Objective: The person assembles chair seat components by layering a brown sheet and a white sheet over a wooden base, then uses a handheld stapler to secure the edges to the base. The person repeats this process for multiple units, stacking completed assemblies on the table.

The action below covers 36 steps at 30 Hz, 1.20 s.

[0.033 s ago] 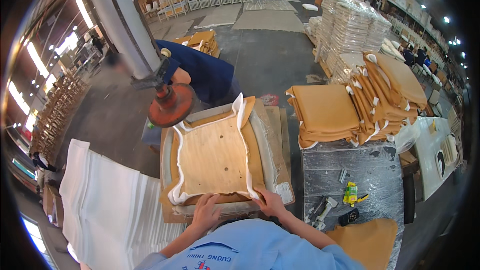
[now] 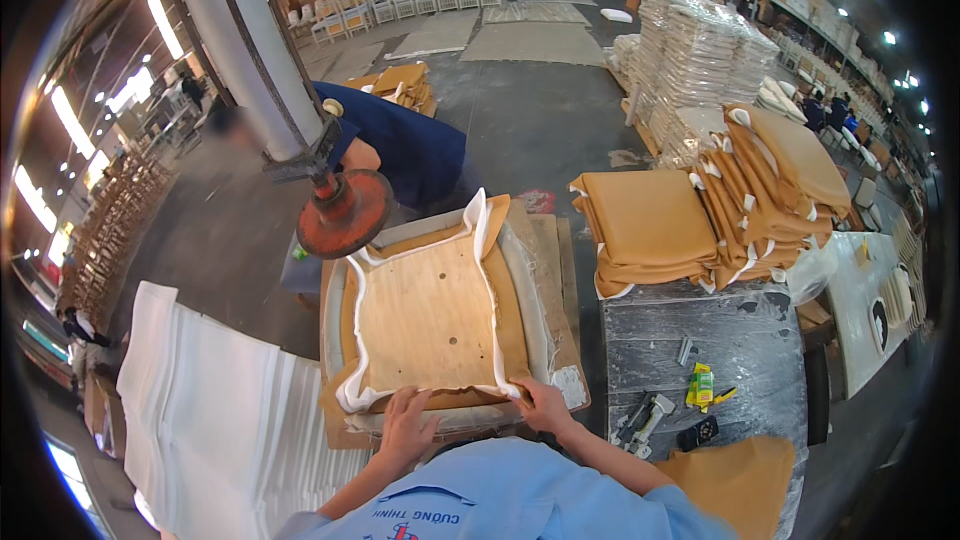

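Note:
A plywood seat board [image 2: 425,320] lies face up in front of me. White foam [image 2: 352,335] edges it, and a tan leatherette cover [image 2: 510,310] spreads out beneath. A grey padded frame [image 2: 545,340] surrounds them. At the near edge, my left hand [image 2: 408,425] has its fingers curled on the tan cover. My right hand [image 2: 543,408] pinches the cover at the near right corner, beside the foam; its fingertips are partly hidden. Above the far left corner hangs a round red press plate [image 2: 345,215].
A co-worker in dark blue [image 2: 410,145] bends behind the press column [image 2: 250,50]. White foam sheets [image 2: 200,380] are stacked at left. On the right, a plastic-covered table [image 2: 705,330] bears stacked tan covers [image 2: 650,220], a staple gun [image 2: 650,425] and a yellow-green box [image 2: 700,387].
My left fingers have shifted very slightly along the near edge. Otherwise the seat, my right hand and the press plate look the same.

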Tool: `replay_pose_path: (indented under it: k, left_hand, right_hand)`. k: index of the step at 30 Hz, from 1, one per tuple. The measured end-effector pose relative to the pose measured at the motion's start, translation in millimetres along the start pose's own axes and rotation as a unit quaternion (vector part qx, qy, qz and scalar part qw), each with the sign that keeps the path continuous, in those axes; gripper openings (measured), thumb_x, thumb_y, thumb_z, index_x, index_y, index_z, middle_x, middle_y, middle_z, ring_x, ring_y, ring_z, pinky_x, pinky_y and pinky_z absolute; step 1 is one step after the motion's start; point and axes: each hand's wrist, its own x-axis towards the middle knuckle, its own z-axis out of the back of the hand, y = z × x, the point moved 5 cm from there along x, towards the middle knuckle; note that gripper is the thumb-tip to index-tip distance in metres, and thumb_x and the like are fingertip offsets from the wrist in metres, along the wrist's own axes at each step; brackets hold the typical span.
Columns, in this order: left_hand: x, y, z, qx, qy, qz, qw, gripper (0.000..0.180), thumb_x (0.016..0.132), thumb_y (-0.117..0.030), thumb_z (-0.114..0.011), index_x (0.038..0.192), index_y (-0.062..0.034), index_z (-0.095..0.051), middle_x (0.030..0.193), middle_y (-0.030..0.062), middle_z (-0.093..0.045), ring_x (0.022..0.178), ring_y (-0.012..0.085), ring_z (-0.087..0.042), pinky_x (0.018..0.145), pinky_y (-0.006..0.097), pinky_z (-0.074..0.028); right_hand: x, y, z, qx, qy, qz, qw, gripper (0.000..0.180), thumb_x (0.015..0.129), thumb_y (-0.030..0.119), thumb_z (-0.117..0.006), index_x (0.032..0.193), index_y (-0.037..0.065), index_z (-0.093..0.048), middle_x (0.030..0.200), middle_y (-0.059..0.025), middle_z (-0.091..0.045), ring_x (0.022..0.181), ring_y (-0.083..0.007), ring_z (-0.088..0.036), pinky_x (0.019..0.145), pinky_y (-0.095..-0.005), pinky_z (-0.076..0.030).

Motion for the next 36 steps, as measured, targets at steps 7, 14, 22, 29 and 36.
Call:
replay_pose_path:
  k: [7, 14, 22, 29, 36]
  left_hand:
    - [-10.1, 27.6, 32.5, 0.145, 0.007, 0.011, 0.989, 0.097, 0.078, -0.038, -0.094, 0.161, -0.0135, -0.051, 0.170, 0.0196, -0.038, 0.161, 0.0484, -0.029, 0.132, 0.067, -0.020]
    - [14.3, -82.2, 120.1, 0.112, -0.090, -0.194, 0.970, 0.086, 0.071, -0.022, -0.096, 0.149, -0.0083, -0.063, 0.131, 0.0166, -0.073, 0.130, 0.0368, -0.067, 0.117, 0.054, -0.045]
    - [59.2, -141.6, 202.6, -0.148, 0.027, -0.123, 0.981, 0.055, 0.083, -0.014, -0.096, 0.131, 0.0018, -0.074, 0.107, 0.0164, -0.083, 0.095, 0.0197, -0.081, 0.086, 0.035, -0.063]
    - [121.3, -139.9, 221.1, -0.250, 0.071, -0.193, 0.946, 0.052, 0.085, -0.011, -0.095, 0.129, 0.0060, -0.073, 0.112, 0.0102, -0.082, 0.102, 0.0158, -0.077, 0.092, 0.033, -0.060]
    - [127.2, -154.9, 228.2, -0.215, 0.098, -0.161, 0.958, 0.054, 0.087, -0.015, -0.094, 0.132, 0.0058, -0.073, 0.114, 0.0090, -0.082, 0.102, 0.0140, -0.075, 0.092, 0.032, -0.059]
  right_hand:
    - [2.4, 71.8, 38.4, 0.085, -0.077, 0.012, 0.993, 0.020, 0.097, 0.011, -0.083, 0.116, 0.005, -0.080, 0.089, -0.0127, -0.078, 0.071, -0.0232, -0.074, 0.065, -0.0333, -0.054]
    - [-0.5, 295.7, 215.3, -0.004, -0.128, 0.270, 0.954, 0.034, 0.087, 0.007, -0.084, 0.120, 0.008, -0.079, 0.089, -0.0111, -0.076, 0.076, -0.0321, -0.075, 0.066, -0.0349, -0.056]
    - [49.2, 351.1, 309.5, 0.123, -0.191, 0.370, 0.901, 0.040, 0.106, 0.024, -0.076, 0.141, 0.007, -0.070, 0.106, -0.0037, -0.077, 0.092, -0.0175, -0.075, 0.079, -0.0318, -0.056]
    - [83.0, 4.3, 358.8, 0.346, -0.485, -0.024, 0.803, 0.077, 0.115, 0.059, -0.052, 0.165, 0.001, -0.049, 0.169, -0.0136, -0.051, 0.160, -0.0290, -0.041, 0.130, -0.0415, -0.032]
    - [118.5, -44.3, 237.2, 0.584, -0.333, -0.119, 0.731, 0.072, 0.111, 0.076, -0.043, 0.155, 0.023, -0.062, 0.154, -0.0036, -0.066, 0.142, -0.0257, -0.060, 0.114, -0.0561, -0.047]
